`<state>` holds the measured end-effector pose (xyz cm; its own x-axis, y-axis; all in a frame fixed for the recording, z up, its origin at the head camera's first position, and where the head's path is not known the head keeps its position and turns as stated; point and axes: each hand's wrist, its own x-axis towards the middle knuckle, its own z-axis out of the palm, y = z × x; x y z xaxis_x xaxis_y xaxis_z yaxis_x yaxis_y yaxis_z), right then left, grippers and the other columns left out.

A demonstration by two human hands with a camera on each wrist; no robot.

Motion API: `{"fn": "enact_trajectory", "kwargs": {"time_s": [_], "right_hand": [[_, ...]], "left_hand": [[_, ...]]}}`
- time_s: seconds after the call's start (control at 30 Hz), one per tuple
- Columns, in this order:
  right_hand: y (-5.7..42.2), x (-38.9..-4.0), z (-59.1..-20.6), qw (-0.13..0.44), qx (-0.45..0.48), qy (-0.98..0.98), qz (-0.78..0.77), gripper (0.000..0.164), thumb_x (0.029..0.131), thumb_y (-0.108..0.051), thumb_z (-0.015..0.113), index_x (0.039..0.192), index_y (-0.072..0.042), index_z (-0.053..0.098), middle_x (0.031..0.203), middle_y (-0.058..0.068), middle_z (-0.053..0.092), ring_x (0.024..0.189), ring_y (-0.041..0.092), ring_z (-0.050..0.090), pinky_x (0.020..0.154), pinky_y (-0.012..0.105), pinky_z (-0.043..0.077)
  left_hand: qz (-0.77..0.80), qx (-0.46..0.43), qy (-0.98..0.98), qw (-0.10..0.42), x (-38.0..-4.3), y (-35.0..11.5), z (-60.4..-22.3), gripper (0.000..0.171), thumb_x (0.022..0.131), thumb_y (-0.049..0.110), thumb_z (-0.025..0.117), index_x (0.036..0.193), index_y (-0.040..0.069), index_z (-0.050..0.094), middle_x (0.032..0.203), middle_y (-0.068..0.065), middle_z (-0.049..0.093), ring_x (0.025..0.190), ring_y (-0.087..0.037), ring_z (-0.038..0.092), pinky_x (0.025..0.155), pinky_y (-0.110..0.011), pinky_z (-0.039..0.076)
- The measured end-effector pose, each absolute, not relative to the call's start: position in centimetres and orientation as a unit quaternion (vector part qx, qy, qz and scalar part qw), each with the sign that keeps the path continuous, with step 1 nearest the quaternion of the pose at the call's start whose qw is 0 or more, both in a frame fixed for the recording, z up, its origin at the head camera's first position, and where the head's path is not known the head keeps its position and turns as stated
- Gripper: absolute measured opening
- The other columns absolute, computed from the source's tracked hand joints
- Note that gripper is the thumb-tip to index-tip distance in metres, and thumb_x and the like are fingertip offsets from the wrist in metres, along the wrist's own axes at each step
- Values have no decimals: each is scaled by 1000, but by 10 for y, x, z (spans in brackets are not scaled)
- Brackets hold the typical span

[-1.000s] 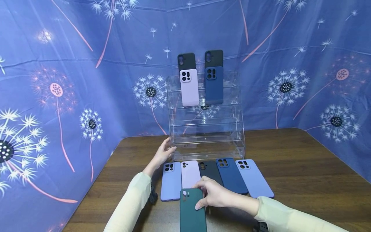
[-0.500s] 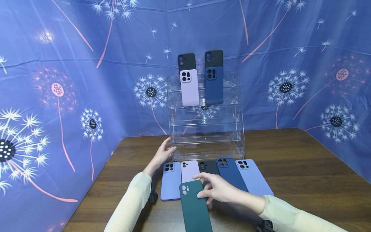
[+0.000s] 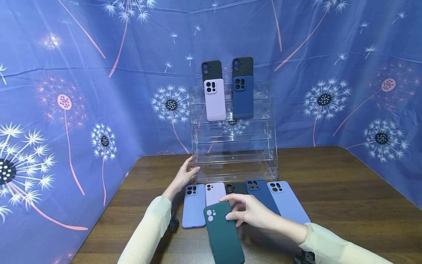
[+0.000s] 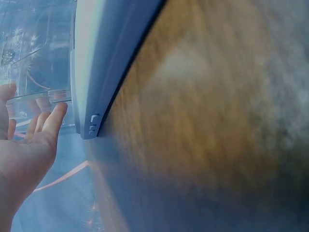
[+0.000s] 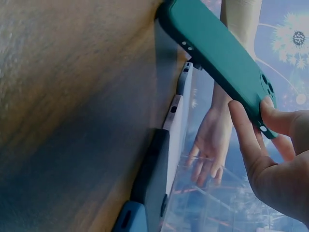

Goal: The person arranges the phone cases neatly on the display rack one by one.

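My right hand (image 3: pixel 252 211) pinches a dark green phone case (image 3: pixel 224 234) by its upper right edge, camera cutouts at the top. In the right wrist view the case (image 5: pixel 217 53) slants above the table, thumb on its back and fingers beneath. My left hand (image 3: pixel 183 177) rests against the lower left side of a clear tiered display rack (image 3: pixel 234 159), fingers fairly straight. Before the rack lies a row of phone cases: light blue (image 3: pixel 193 211), lilac (image 3: pixel 215 194), black (image 3: pixel 235 188), dark blue (image 3: pixel 265 198) and another light blue case (image 3: pixel 288 201). My right hand partly covers the black one.
High on the rack stand a lilac case (image 3: pixel 215 106) and a dark blue case (image 3: pixel 243 101), with a black case (image 3: pixel 215 71) and another black case (image 3: pixel 245 68) behind them. A blue dandelion-print cloth (image 3: pixel 138 110) hangs around the wooden table (image 3: pixel 346 190).
The green case has risen away from me toward the row, its lower end swinging right, and its cutouts now show lilac through them. My left hand has stayed on the rack.
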<state>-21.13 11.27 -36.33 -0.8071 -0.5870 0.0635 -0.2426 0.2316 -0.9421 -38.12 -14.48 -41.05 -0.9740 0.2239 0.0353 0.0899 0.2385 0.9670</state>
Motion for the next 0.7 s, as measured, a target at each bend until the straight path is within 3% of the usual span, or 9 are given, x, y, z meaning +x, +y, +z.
{"fn": "enact_trajectory", "kwargs": {"time_s": [0.3,0.7], "right_hand": [[121,-213,-353,146,-286,775,-545,42,89,-21,64,129,-10,53,94,11,53,76,11,63,62,45,57],[130,-222,-341,106,-291,776,-550,42,91,-19,62,130,-8,50,91,14,58,77,12,64,62,45,57]], "left_hand": [[619,104,777,46,-382,-145,-413,61,95,17,55,148,16,24,142,-22,40,121,-34,51,95,-47,47],[628,118,766,70,-380,-147,-404,65,95,14,55,149,9,20,142,-28,36,121,-38,49,95,-52,45]]}}
